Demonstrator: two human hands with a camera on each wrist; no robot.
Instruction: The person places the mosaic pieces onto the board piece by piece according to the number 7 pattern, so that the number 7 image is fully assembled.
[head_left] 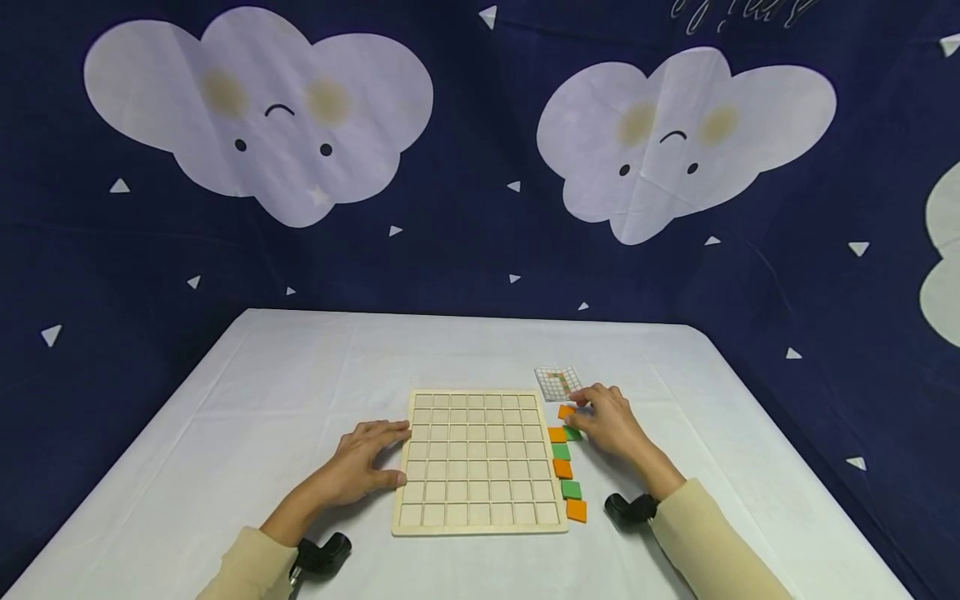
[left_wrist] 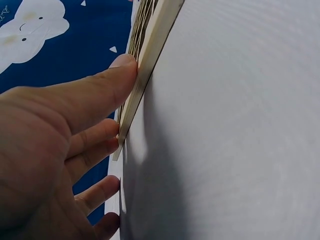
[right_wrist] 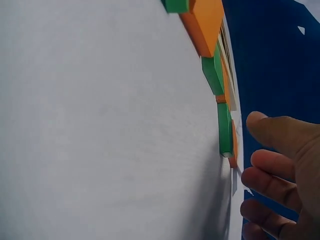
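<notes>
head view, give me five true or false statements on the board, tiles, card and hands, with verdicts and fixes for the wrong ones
1. The left hand touches the left edge of the grid board. True.
2. Tiles fill the grid board's squares. False: its squares are bare; the orange tiles and green tiles lie along its right side.
3. The tile nearest the camera is orange. True.
4. The patterned card lies left of the grid board. False: the patterned card lies off its far right corner.
5. The right hand rests on the grid board. False: the right hand is at the far end of the tiles.
</notes>
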